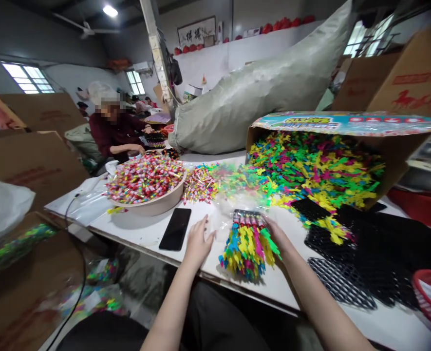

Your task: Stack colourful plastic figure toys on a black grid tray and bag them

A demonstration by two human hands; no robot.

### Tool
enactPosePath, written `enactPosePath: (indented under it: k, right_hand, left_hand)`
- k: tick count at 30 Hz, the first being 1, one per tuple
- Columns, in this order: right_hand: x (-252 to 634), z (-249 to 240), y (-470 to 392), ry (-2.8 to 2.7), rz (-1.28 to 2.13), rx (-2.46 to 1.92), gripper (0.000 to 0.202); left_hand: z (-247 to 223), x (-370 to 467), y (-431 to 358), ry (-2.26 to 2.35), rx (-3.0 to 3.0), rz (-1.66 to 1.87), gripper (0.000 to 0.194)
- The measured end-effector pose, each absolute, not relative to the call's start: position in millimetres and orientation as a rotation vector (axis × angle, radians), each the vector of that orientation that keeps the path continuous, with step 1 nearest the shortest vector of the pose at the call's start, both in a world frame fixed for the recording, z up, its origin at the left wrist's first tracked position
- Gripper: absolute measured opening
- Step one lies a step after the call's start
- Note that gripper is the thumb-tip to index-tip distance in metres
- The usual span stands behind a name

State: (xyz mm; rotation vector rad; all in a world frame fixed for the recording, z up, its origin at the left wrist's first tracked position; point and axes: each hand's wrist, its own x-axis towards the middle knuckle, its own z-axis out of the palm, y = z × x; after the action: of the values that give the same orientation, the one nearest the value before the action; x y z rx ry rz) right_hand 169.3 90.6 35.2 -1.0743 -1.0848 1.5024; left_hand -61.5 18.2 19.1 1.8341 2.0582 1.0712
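My left hand (pixel 198 242) rests on the white table with its fingers apart, between a black phone (pixel 175 229) and a clear plastic bag (pixel 224 214). My right hand (pixel 280 239) is against the right side of a black grid rack (pixel 241 213), its fingers closed at the edge and partly hidden. Red-and-white small tubes stand in the rack. Blue, yellow, pink and green plastic figures (pixel 250 243) fan out from them toward me.
A basin (pixel 160 207) heaped with small tubes stands left; loose tubes (pixel 200 184) lie beside it. A tipped carton (pixel 398 170) spills coloured figures. Black grids (pixel 339 282) and a red basket (pixel 429 292) lie right. A large sack (pixel 259 102) and another person (pixel 109 131) are beyond.
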Motion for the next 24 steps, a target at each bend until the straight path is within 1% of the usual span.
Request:
enactPosePath:
  k: [1,3,4,6,8,11,18,24]
  right_hand:
    - [171,36,90,-1.09,1.491,-1.084,0.031]
    - [174,37,89,-1.03,1.481,-1.126,0.042]
    - [174,38,89,-0.997,1.472,-1.152,0.047]
    - [173,40,90,-0.939,1.459,-1.186,0.05]
    - [171,42,91,-0.92,1.453,-1.19,0.045]
    - [169,41,93,-0.933,1.433,-1.219,0.037]
    - [174,31,98,-0.949,1.462,-1.246,0.035]
    - [173,32,98,-0.875,1.521,-1.258,0.034]
  left_hand:
    - [21,-72,6,2.226,1.778,1.103,0.052]
    - [24,-93,-16,2.588,1.572,1.12,0.045]
    - [24,-102,-26,2.72,1.463,1.08,0.041]
    - [23,-115,-39,2.843,1.332,0.945,0.036]
    - [21,-121,-45,2.872,1.319,0.857,0.034]
    - [20,-119,-45,2.852,1.366,0.83,0.034]
    - [16,-117,-44,2.852,1.36,0.898,0.041]
    - [12,-123,-48,2.78,1.317,0.864,0.047]
